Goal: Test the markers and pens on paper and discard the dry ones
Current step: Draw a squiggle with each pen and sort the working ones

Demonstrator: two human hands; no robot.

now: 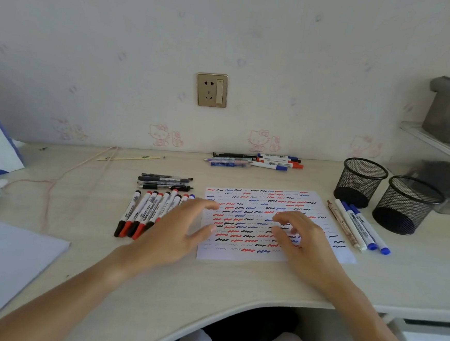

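Pale wooden bench (pixel 155 286) carries a white paper sheet (pixel 317 253) covered in red, blue and black squiggles, with a row of white markers (pixel 145 212) just left of it. Both hands hover over the sheet empty, left hand (pixel 175 233) with fingers spread, right hand (pixel 301 241) with fingers loosely bent.

Soft, even daylight across the desk (pixel 237 279), no harsh glare. Faint shadows sit under both hands on the paper (pixel 254 256). Wide-angle bending curves the wall (pixel 94 39) at 12 o'clock and stretches things at 3 and 9. Overall slightly soft, fingertips blurred.
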